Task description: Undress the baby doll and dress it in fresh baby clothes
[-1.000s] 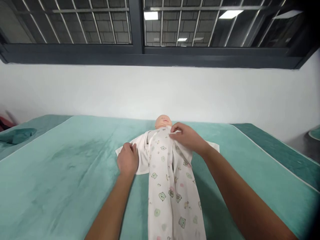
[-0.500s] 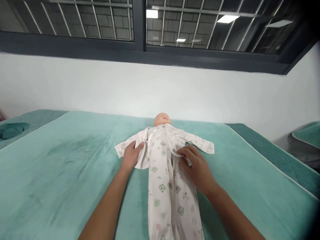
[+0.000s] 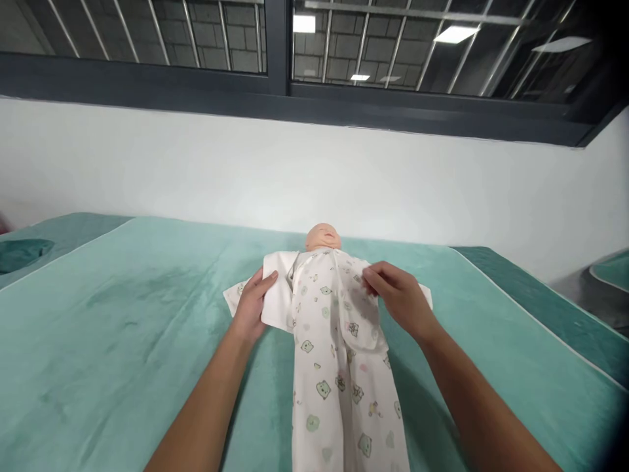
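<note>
A baby doll [image 3: 323,236] lies on its back, its head toward the wall. Its body is covered by a white baby shirt [image 3: 314,288] and matching long pants [image 3: 319,406], both printed with small green animals. My left hand [image 3: 251,307] grips the shirt's left front panel, thumb on top, with the plain inner side folded outward. At the right side of the doll's chest, my right hand [image 3: 400,295] has thumb and fingers pinched together on the shirt's other front panel. That panel hangs down over the top of the pants. The right sleeve is mostly hidden behind my right hand.
Beneath the doll is a soft turquoise padded surface [image 3: 147,314] with darker side borders. A white wall [image 3: 196,170] rises behind it, below a dark-framed window [image 3: 280,105] with metal bars. Another turquoise-covered edge [image 3: 614,270] shows at far right.
The left panel has been turned outward, showing its plain inside. My right hand has moved up and slightly right, and the right panel now lies lower over the pants.
</note>
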Available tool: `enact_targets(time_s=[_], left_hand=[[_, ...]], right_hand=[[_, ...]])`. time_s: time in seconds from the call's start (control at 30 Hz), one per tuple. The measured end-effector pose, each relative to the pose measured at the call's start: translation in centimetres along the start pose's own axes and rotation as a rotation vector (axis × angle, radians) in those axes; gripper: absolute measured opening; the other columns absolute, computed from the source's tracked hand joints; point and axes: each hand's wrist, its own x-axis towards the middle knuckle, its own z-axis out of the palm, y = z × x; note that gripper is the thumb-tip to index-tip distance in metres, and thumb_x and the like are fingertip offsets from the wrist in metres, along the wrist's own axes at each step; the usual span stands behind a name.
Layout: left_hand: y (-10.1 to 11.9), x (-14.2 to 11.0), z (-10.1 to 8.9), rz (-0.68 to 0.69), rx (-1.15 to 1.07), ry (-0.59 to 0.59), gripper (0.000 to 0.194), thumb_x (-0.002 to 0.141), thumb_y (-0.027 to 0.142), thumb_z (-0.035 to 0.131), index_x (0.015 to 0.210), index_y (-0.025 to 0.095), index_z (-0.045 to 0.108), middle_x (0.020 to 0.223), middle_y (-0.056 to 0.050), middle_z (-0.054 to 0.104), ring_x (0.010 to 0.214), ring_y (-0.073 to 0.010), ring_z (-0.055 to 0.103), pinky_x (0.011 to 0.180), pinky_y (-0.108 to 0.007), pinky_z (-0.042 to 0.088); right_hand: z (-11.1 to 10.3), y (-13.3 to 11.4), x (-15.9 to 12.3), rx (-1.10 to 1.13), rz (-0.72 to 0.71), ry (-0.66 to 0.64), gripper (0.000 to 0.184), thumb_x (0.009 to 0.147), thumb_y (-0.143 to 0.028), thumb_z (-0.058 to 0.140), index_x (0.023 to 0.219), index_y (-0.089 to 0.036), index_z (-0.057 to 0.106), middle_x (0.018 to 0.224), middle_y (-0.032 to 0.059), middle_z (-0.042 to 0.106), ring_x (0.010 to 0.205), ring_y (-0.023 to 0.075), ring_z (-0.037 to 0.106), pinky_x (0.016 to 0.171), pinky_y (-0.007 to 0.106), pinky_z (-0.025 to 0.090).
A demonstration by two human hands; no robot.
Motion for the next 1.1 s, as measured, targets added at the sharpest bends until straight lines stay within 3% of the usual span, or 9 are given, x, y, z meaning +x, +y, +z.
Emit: enact_targets(time_s=[0.2,0.3,0.4,0.53,0.67,0.73,0.83,1.03,1.1], left_hand=[[2.2,2.5,5.4,0.111,0.337,-0.138,0.042,0.082,0.038,0.063,0.121,0.023,0.065,0.103,-0.004,0.073,0.093,-0.0264,0.066,0.082,-0.036,0.049],[2.0,0.8,7.9,0.225,0.808,-0.287,0.027,0.086,0.036,0.055,0.105,0.026,0.072,0.091,-0.004,0.073,0.088,-0.0279,0.065,0.077,-0.035,0.046],[1.0,-2.4,8.7,0.279,1.167,-0.316,0.034,0.090,0.034,0.049,0.118,0.029,0.067,0.083,-0.006,0.072,0.073,-0.0279,0.064,0.063,-0.035,0.042],[0.0,-6.6,7.0,0.330,1.230,-0.376,0.044,0.092,0.031,0.046,0.135,0.039,0.050,0.091,-0.003,0.070,0.076,-0.0252,0.064,0.063,-0.036,0.044],[-1.1,-8.7,3.2,0.458,1.189,-0.105,0.046,0.089,0.024,0.050,0.131,0.043,0.051,0.109,-0.004,0.064,0.099,-0.0251,0.060,0.081,-0.039,0.050],[-1.9,-8.9,1.5,0.407,1.188,-0.022,0.045,0.088,0.024,0.051,0.131,0.040,0.050,0.121,-0.004,0.058,0.112,-0.0258,0.055,0.090,-0.041,0.048],[-3.3,-8.4,0.3,0.278,1.157,-0.023,0.043,0.090,0.025,0.050,0.132,0.035,0.047,0.129,-0.004,0.055,0.114,-0.0242,0.054,0.094,-0.041,0.047],[-3.6,-8.2,0.5,0.150,0.985,0.077,0.016,0.093,0.032,0.047,0.101,0.024,0.058,0.101,-0.003,0.064,0.092,-0.0193,0.060,0.082,-0.033,0.046],[-3.4,-8.7,0.4,0.150,0.970,0.043,0.012,0.092,0.030,0.048,0.091,0.022,0.057,0.095,-0.002,0.063,0.089,-0.0180,0.059,0.081,-0.030,0.045]], right_hand=[[4.3,1.5,7.1,-0.230,0.021,0.120,0.028,0.086,-0.048,0.049,0.075,-0.023,0.054,0.072,-0.0005,0.061,0.066,0.0166,0.051,0.063,0.028,0.035],[4.9,2.6,7.5,-0.192,0.036,0.075,0.029,0.086,-0.051,0.048,0.077,-0.024,0.053,0.070,-0.0014,0.059,0.065,0.0168,0.050,0.062,0.028,0.035],[4.7,3.1,7.0,-0.088,0.027,0.038,0.024,0.085,-0.048,0.049,0.084,-0.025,0.055,0.075,-0.0024,0.061,0.066,0.0159,0.050,0.064,0.028,0.038],[4.6,3.1,6.6,-0.037,0.013,0.064,0.020,0.086,-0.043,0.047,0.087,-0.025,0.056,0.082,-0.0020,0.063,0.069,0.0158,0.051,0.066,0.028,0.039],[4.6,3.0,6.5,-0.021,0.054,0.083,0.022,0.086,-0.047,0.048,0.084,-0.025,0.053,0.079,-0.0018,0.062,0.068,0.0165,0.053,0.063,0.029,0.039],[4.6,2.9,6.3,-0.022,0.072,0.054,0.026,0.084,-0.051,0.050,0.083,-0.025,0.051,0.078,-0.0022,0.061,0.066,0.0164,0.053,0.060,0.028,0.038],[4.4,2.7,6.2,-0.067,0.070,0.024,0.033,0.081,-0.058,0.054,0.083,-0.025,0.048,0.081,-0.0019,0.061,0.067,0.0166,0.053,0.060,0.029,0.037],[4.2,2.2,6.1,-0.176,0.057,-0.020,0.036,0.083,-0.059,0.051,0.077,-0.024,0.047,0.078,-0.0004,0.061,0.070,0.0172,0.054,0.062,0.029,0.035],[4.0,1.9,6.0,-0.201,0.070,-0.034,0.035,0.084,-0.058,0.050,0.076,-0.023,0.047,0.076,-0.0008,0.061,0.069,0.0168,0.054,0.061,0.029,0.035]])
